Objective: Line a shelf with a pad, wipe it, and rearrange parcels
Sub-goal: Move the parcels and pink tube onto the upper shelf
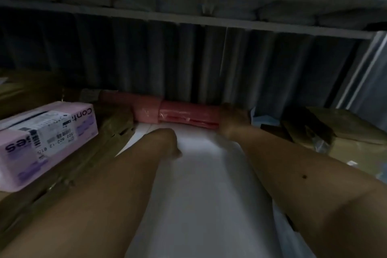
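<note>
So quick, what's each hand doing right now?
Left hand: fingers curled shut, pressing on the white pad, nothing visibly held.
Right hand: at the end of the red parcel; too blurred to tell its grip.

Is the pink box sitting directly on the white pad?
No, the pink box rests on brown cardboard parcels left of the white pad.

The shelf (209, 205) runs from the bottom centre of the frame toward a dark ribbed back wall, its middle covered by a pale, smooth pad (196, 174). Along the back edge a red wrapped parcel (188, 116) lies lengthwise, with brown parcels (117, 130) stacked at the left and a brown box (343, 136) at the right. A pink box (46, 142) rests on the left stack.
</note>
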